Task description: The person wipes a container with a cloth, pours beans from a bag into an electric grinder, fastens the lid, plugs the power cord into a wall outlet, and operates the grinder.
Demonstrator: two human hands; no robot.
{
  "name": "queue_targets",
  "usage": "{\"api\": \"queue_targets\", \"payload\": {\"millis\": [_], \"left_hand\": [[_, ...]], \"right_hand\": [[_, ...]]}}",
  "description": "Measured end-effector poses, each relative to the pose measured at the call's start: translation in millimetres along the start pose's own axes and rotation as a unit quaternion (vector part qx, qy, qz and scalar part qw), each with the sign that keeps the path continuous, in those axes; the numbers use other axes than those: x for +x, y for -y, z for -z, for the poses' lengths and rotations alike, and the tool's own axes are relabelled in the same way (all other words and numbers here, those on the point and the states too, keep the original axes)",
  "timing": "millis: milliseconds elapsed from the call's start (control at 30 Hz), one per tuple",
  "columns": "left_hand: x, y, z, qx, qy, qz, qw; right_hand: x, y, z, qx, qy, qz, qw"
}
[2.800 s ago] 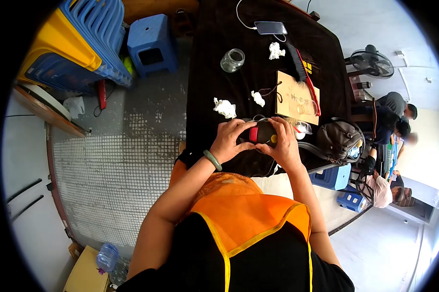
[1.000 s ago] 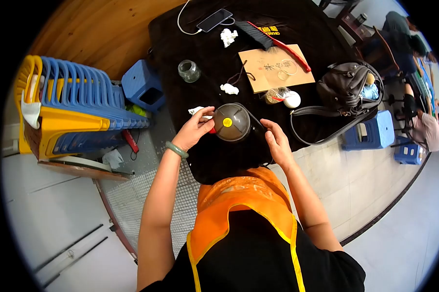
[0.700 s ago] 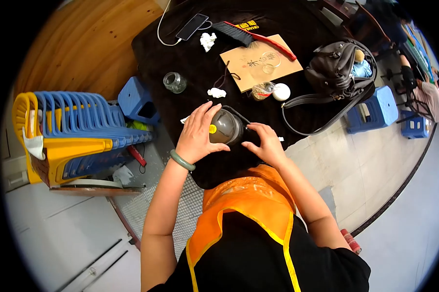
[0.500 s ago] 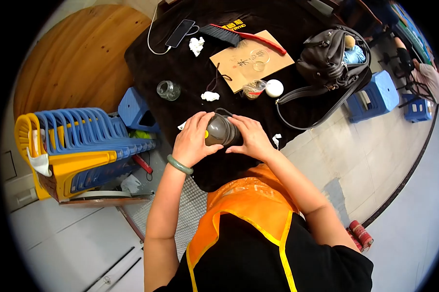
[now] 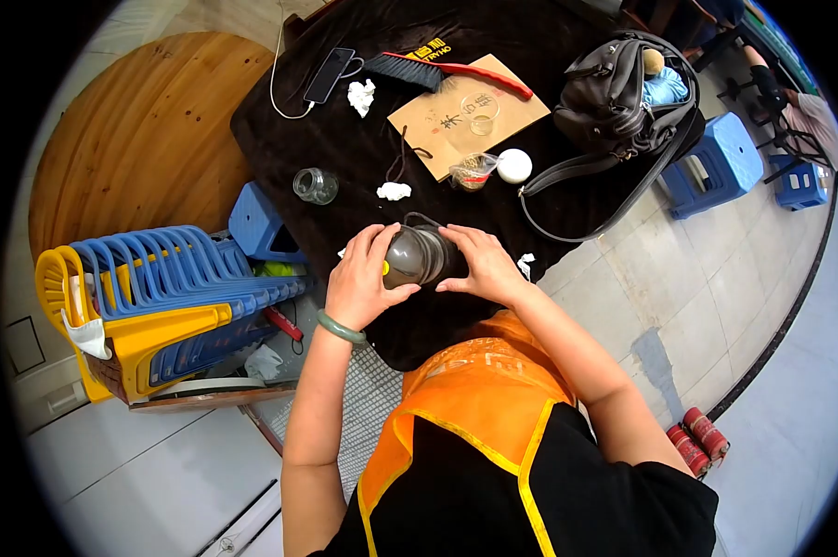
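A dark, rounded appliance (image 5: 416,255) with a translucent grey lid and a yellow sticker lies on its side near the front edge of the dark-cloth table (image 5: 284,116). My left hand (image 5: 362,278) is wrapped round its lid end. Around its other end curve the fingers of my right hand (image 5: 479,265). A thin cord loops behind it. White crumpled tissue (image 5: 394,191) lies beyond it, with a glass jar (image 5: 316,186) to the left. Further right are a small bag of grains (image 5: 472,173) and a white round lid (image 5: 514,165).
A brown paper bag (image 5: 437,116), a red-handled brush (image 5: 409,71), a phone (image 5: 330,76) and a dark handbag (image 5: 614,93) are on the table. Stacked chairs (image 5: 159,269) and a round wooden tabletop (image 5: 149,139) stand left. Blue stools (image 5: 716,167) and a seated person (image 5: 813,125) are right.
The appliance has been turned onto its side. My right hand, apart from it one second ago, has come in against it. The whole view has shifted and rotated.
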State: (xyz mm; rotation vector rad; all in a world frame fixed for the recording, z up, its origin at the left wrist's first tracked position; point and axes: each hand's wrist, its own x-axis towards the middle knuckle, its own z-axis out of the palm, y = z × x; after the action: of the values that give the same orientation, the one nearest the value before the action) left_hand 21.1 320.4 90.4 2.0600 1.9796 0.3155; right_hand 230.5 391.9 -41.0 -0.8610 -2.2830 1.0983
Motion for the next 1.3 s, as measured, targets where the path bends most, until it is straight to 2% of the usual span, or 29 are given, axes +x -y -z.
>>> {"api": "queue_targets", "payload": {"millis": [367, 433, 533, 633, 667, 767, 800, 900, 933, 1000, 1067, 1167, 1233, 1300], "left_hand": [[-3, 0, -15, 0.013, -0.014, 0.003, 1.0], [-5, 3, -18, 0.017, -0.011, 0.004, 1.0], [-10, 4, -12, -0.09, -0.038, 0.017, 0.995], [-28, 35, -32, -0.154, -0.13, 0.01, 0.979], [-36, 35, -38, -0.229, -0.143, 0.044, 0.962], [-63, 61, -64, -0.254, -0.037, 0.146, 0.955], [-64, 63, -71, -0.242, -0.058, 0.147, 0.957], [-61, 81, -78, -0.273, -0.009, 0.157, 0.949], [-55, 74, -70, -0.252, -0.028, 0.134, 0.958], [-43, 60, -51, -0.208, -0.065, 0.086, 0.972], [-31, 57, -39, -0.208, -0.02, 0.062, 0.976], [-25, 63, -38, -0.215, 0.015, 0.055, 0.975], [-26, 70, -44, -0.242, 0.017, 0.05, 0.969], [-28, 78, -49, -0.271, 0.016, 0.03, 0.962]], "right_hand": [[-8, -11, 3, -0.019, 0.036, -0.042, 0.998], [-11, -14, 1, -0.035, -0.005, -0.025, 0.999], [-22, -19, 6, -0.061, -0.067, -0.031, 0.995], [-39, -23, 17, -0.094, -0.123, -0.054, 0.987], [-46, -27, 18, -0.104, -0.118, -0.062, 0.986], [-60, -30, 13, -0.121, -0.066, -0.086, 0.987], [-64, -29, 11, -0.124, -0.042, -0.094, 0.987], [-74, -44, -14, -0.151, -0.032, -0.074, 0.985], [-75, -43, -15, -0.134, -0.018, -0.098, 0.986], [-80, -41, -8, 0.017, 0.028, -0.198, 0.98], [-95, -47, -4, 0.202, 0.061, -0.299, 0.93], [-150, -91, -29, 0.29, 0.07, -0.303, 0.905], [-179, -106, -29, 0.261, 0.057, -0.361, 0.893], [-215, -139, -37, 0.132, 0.05, -0.404, 0.904]]}}
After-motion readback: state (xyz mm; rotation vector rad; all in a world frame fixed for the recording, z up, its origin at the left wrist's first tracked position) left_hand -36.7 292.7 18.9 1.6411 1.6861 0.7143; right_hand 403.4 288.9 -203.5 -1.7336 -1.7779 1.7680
